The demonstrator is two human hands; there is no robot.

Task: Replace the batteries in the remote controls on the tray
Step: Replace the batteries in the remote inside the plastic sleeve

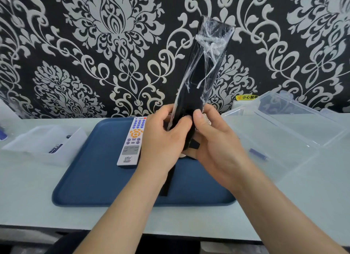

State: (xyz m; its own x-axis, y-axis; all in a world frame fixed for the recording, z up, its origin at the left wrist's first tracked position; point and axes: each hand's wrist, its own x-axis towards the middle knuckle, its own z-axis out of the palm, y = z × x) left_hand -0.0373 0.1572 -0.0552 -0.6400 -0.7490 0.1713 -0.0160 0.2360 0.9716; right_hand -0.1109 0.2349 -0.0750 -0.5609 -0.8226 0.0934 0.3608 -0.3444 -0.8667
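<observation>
Partly hidden: base of black remote [200, 74], above tray [91, 178].
Left hand [161, 142]: curled round it.
Right hand [217, 145]: gripping it, thumb pressing.
White remote [130, 144]: on tray, edge covered.

Both hands grip the lower end of a black remote [197, 79], held nearly upright over the blue tray [91, 181]; the left hand [161, 140] curls round its left edge; the right hand [214, 140] lays its thumb on the facing side; crumpled clear film [212, 39] wraps the remote's upper part; a white remote [132, 142] lies face up on the tray, just left of the hands; a white box [37, 149] with a battery [55, 148] sits left of the tray; a clear container [284, 132] stands to the right.
</observation>
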